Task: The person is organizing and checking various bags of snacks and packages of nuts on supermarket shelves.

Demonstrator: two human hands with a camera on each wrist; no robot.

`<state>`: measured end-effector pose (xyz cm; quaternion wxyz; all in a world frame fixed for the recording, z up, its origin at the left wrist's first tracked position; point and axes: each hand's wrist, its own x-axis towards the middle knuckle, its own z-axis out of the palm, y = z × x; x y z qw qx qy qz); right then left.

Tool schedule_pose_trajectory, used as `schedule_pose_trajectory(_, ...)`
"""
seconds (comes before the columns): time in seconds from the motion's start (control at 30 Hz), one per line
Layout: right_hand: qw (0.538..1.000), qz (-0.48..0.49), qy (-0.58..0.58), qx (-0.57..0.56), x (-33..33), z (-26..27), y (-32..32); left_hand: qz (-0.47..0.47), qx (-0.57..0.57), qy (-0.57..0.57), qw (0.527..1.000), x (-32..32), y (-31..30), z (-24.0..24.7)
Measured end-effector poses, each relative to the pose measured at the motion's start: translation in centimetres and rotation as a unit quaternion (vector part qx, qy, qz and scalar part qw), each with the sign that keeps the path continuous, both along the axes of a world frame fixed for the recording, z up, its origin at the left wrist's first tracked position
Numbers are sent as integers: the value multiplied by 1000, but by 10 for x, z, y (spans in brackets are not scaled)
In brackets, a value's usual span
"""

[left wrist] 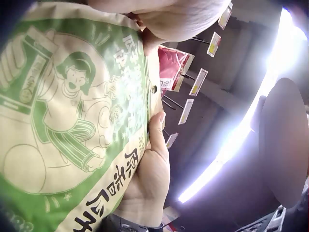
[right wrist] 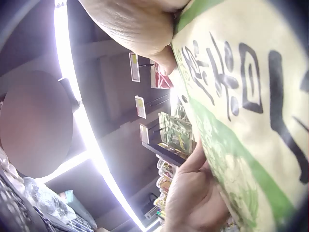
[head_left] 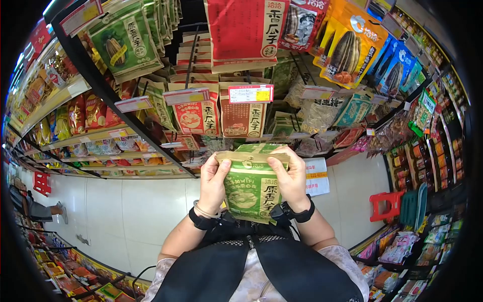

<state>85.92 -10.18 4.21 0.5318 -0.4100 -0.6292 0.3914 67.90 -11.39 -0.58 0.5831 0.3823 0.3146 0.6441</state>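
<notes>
Both hands hold a green and beige bag [head_left: 249, 189] upright by its top corners, in front of the chest. The left hand [head_left: 213, 182] pinches the top left corner, thumb on the printed front; the right hand [head_left: 290, 178] grips the top right corner the same way. Behind its top edge another green packet top [head_left: 259, 148] shows. In the left wrist view the bag's front [left wrist: 72, 106] fills the left side, with the right hand [left wrist: 145, 179] at its far edge. The right wrist view has the bag [right wrist: 241, 96] close up and the left hand [right wrist: 195, 198] beyond. The fingers behind the bag are hidden.
Hanging bags on hooks face the person: a red bag [head_left: 245, 32], a green bag [head_left: 126, 43] and yellow bags [head_left: 347, 48], with a price tag [head_left: 250, 94] among them. A red stool [head_left: 385, 206] and green baskets [head_left: 413, 207] stand at the right. Shelves line both sides.
</notes>
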Motion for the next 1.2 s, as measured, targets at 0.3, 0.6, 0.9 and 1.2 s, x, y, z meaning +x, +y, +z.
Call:
schedule_pose_trajectory(0.3, 970, 56, -210, 106, 19, -6, 28, 36, -14, -105, 994, -35, 8, -15)
schedule_pose_trajectory(0.6, 938, 84, -318, 111, 15, -2, 28, 5, -63, -203, 977, -53, 18, -48)
schedule_pose_trajectory(0.9, 941, 210, -263, -28, 31, -32, 30, -32, -98, -175, 979, -50, 24, -45)
schedule_pose_trajectory(1.2, 920, 233, -277, -149, 27, -43, 23, -38, -152, -141, 978, -43, 29, -55)
